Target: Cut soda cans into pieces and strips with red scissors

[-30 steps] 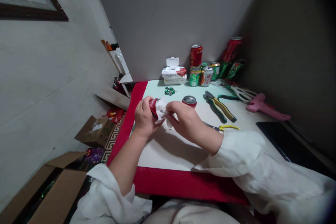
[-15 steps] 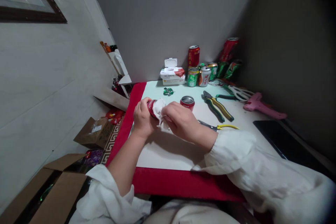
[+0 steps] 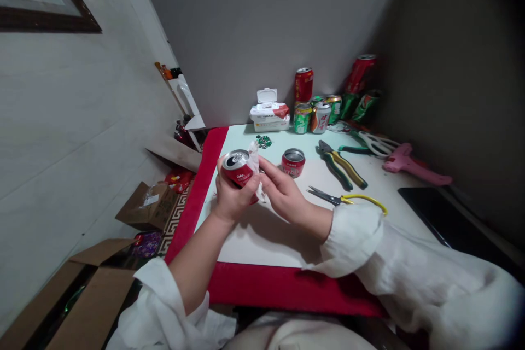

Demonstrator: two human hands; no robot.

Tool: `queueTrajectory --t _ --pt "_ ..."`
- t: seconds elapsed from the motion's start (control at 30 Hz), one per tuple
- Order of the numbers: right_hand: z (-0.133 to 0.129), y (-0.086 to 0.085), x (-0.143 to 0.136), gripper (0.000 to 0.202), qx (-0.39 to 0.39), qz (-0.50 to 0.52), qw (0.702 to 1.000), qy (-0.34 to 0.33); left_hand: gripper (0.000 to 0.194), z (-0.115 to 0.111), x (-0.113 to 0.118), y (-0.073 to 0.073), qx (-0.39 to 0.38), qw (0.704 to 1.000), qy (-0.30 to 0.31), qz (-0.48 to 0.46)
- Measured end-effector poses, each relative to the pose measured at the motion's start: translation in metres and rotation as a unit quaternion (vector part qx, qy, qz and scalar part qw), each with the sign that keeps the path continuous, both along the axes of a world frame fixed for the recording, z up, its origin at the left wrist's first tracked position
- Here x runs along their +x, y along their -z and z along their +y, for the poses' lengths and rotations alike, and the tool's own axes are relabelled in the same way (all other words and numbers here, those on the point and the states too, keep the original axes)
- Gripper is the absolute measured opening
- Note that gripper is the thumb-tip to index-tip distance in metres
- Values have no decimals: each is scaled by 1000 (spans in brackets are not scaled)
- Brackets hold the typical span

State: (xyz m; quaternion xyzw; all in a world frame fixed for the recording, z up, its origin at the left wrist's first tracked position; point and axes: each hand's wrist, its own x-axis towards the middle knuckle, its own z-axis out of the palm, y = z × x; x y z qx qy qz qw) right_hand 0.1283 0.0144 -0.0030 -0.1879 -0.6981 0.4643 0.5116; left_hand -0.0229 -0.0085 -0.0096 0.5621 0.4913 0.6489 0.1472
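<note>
Above the table [image 3: 254,246], my left hand [image 3: 233,201] curls round a slightly tilted red can [image 3: 237,173]; my right hand [image 3: 285,191], half bent, holds a white tissue [image 3: 254,158] against its side. Light, even pressure would suit this apparent wiping, the left grip firm. White lettering [image 3: 240,176] on the can seems to read "Coke"; anything smaller, I can't make out.

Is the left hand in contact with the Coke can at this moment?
Touching: the head view shows the left hand wrapped around the Coke can, its thumb across the red side.
</note>
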Motion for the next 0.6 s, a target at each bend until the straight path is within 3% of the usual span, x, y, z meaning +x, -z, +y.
queueTrajectory --t 0.13,0.27,0.33,0.47,0.6 --pt "-4 0 2 72 -18 -12 999 -32 62 -5 14 4 33 999 24 -8" --pt "0 -10 6 64 -110 11 993 -42 62 -10 28 10 35 999 36 -15" --pt "1 -12 6 59 -100 1 994 -38 62 -11 32 12 26 998 29 -41" --pt "-3 -4 4 56 66 -63 995 -29 51 -9 29 10 13 990 -4 -140" --pt "-10 11 1 65 241 -153 958 1 46 1 19 4 7 964 -20 -263"
